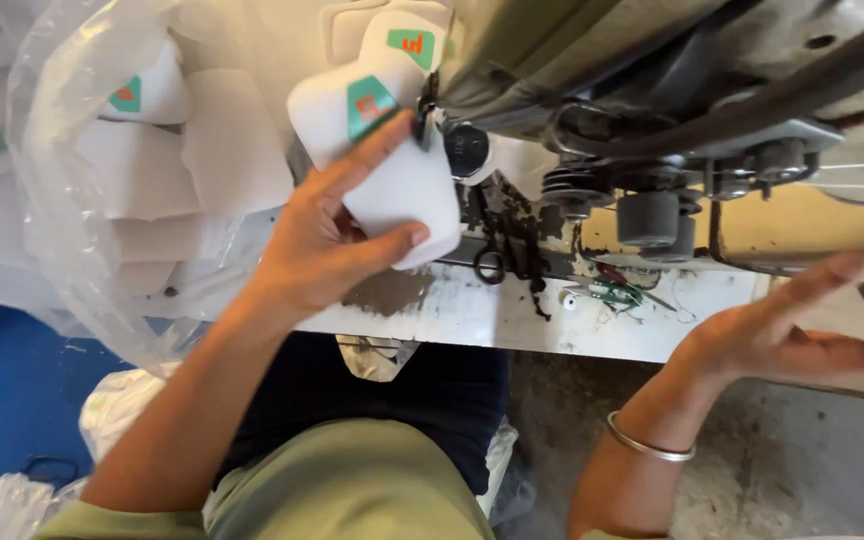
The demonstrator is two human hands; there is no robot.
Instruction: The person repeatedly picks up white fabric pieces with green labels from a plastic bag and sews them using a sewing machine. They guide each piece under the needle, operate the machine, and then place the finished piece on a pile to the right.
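Worn and paint-chipped, the white table [472,310] runs across the middle of the view, with a heavy industrial sewing machine [652,90] tipped over its far side so that its pulleys and rods show from underneath. At the table's left end a large clear plastic bag [102,200] bulges with white fabric pieces, and blue floor [2,390] shows below it.

The left hand [322,235] is closed around a white padded piece [402,180] bearing a green and orange patch; the index finger lies across its front, the thumb presses its lower edge, and the piece is held up above the table's near edge, just beside the machine's left end. A second, similar white piece [397,40] sits right behind it, touching or nearly so. The right hand [802,330] is empty, fingers spread wide and blurred, out past the table's right part under the machine; a thin metal bangle [647,445] rings that wrist.

Small scissors [490,262] and dark threads lie on the table near its middle, with a little green-handled tool [612,293] further right.

Judging from this, the piece is being brought to the machine for stitching. Feeding it would call for the free hand to close in and steady the piece's loose edge, keeping the patch flat and fingers off the moving parts.
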